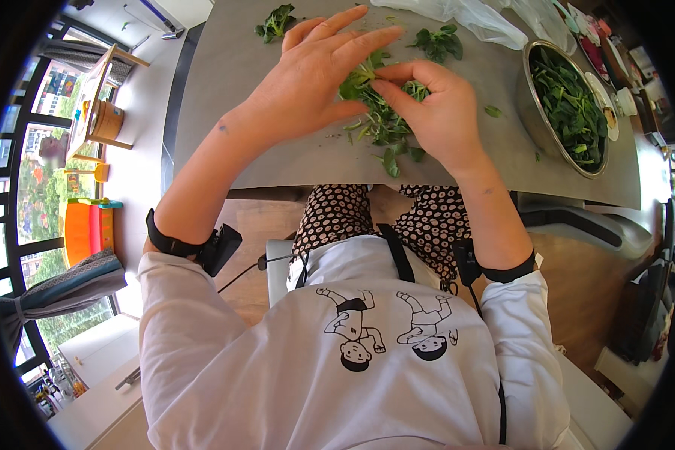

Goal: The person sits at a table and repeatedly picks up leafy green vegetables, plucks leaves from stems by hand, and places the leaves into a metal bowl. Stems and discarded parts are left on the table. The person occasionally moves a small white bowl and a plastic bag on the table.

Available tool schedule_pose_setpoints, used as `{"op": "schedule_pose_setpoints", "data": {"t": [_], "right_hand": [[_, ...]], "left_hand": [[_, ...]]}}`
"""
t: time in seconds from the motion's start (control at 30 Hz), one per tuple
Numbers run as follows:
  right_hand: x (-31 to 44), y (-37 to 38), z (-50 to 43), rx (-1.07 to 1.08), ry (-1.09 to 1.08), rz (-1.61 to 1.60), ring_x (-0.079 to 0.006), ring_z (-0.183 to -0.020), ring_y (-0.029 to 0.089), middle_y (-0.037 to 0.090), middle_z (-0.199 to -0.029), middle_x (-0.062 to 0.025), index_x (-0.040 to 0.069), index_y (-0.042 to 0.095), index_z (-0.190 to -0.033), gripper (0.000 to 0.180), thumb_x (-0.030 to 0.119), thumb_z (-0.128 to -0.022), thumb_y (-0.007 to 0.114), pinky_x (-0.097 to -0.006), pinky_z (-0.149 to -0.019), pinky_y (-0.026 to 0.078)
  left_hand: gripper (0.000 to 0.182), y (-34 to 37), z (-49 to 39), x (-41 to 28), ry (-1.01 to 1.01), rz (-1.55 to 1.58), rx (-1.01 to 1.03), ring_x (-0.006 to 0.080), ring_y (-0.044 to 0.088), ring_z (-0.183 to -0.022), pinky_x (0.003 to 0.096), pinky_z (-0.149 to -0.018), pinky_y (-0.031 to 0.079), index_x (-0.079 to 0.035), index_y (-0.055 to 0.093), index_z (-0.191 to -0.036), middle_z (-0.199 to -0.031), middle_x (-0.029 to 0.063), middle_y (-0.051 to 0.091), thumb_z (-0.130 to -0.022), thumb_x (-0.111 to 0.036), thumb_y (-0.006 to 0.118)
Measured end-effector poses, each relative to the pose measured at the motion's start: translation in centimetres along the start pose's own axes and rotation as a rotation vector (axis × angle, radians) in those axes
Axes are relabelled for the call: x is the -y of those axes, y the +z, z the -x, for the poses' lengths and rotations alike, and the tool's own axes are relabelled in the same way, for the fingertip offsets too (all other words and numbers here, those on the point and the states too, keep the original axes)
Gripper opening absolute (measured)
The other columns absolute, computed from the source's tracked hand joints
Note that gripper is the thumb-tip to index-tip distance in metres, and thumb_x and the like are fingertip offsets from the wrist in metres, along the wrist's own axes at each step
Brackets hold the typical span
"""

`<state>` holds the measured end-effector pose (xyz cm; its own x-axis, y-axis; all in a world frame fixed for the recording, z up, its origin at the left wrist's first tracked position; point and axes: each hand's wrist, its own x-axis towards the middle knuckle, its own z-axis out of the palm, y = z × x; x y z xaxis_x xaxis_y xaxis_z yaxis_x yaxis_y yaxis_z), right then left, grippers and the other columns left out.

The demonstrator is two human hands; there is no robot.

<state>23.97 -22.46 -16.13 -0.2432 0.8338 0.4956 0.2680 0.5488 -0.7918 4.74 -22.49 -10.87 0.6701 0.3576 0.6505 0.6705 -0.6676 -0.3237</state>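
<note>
My right hand (436, 95) pinches a sprig of leafy greens (364, 73) between thumb and index finger. Close on its left, my left hand (320, 73) is spread over the same sprig, its fingers extended; whether it touches the sprig is hard to tell. Beneath both hands a loose heap of green stems and leaves (385, 121) lies on the grey tabletop (247, 135). Two leafy bunches rest farther back, one at the upper left (275, 23) and one at the upper right (437, 44). A metal bowl (526, 93) full of green leaves (568, 107) stands at the right.
Clear plastic bags (472, 19) lie along the table's back right. Behind the bowl is a white dish (610, 109), partly hidden. A single leaf (492, 111) lies left of the bowl. The table's near edge runs just before my lap, and a chair (590, 225) is at the right.
</note>
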Motion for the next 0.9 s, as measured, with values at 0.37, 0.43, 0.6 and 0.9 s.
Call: {"op": "schedule_pose_setpoints", "data": {"t": [0.37, 0.43, 0.6, 0.9], "right_hand": [[-2.2, -2.8, -1.1, 0.175, 0.190, -0.152, -0.0098, -0.080, 0.067, 0.074, -0.090, -0.0045, 0.002, 0.073, -0.106, 0.020, 0.013, -0.090, 0.072, -0.0247, -0.074, 0.053], [-2.9, -3.3, -1.7, 0.104, -0.097, 0.142, -0.0110, -0.080, 0.068, 0.074, -0.091, -0.0051, 0.002, 0.073, -0.106, 0.020, 0.015, -0.091, 0.071, -0.0256, -0.074, 0.053], [-3.1, -2.6, -1.6, -0.054, -0.393, 0.302, -0.0130, -0.078, 0.068, 0.075, -0.090, -0.0066, 0.003, 0.072, -0.108, 0.025, 0.022, -0.091, 0.071, -0.0287, -0.070, 0.053], [-1.1, -0.9, -0.4, 0.030, 0.102, -0.222, -0.0107, -0.072, 0.065, 0.074, -0.084, -0.0046, 0.004, 0.073, -0.106, 0.023, 0.015, -0.086, 0.075, -0.0268, -0.066, 0.052]], "left_hand": [[0.053, 1.9, 1.4, 1.5, -0.565, 1.012, 0.586, 0.0159, 0.060, -0.105, 0.0285, -0.093, 0.048, -0.009, 0.051, -0.140, -0.118, 0.0061, 0.065, -0.090, -0.010, 0.065], [0.051, 1.6, 1.3, 1.8, -0.619, 1.136, 0.587, 0.0114, 0.059, -0.102, 0.0260, -0.090, 0.048, -0.008, 0.051, -0.140, -0.117, 0.0046, 0.064, -0.091, -0.012, 0.064], [0.054, 1.5, 1.4, 1.6, -0.820, 1.268, 0.607, 0.0076, 0.057, -0.103, 0.0249, -0.088, 0.048, -0.009, 0.047, -0.143, -0.115, 0.0027, 0.062, -0.092, -0.013, 0.063], [0.058, 2.0, 1.5, 0.9, -0.933, 1.396, 0.512, 0.0106, 0.057, -0.104, 0.0262, -0.091, 0.046, -0.005, 0.048, -0.141, -0.116, 0.0056, 0.063, -0.092, -0.027, 0.070]]}}
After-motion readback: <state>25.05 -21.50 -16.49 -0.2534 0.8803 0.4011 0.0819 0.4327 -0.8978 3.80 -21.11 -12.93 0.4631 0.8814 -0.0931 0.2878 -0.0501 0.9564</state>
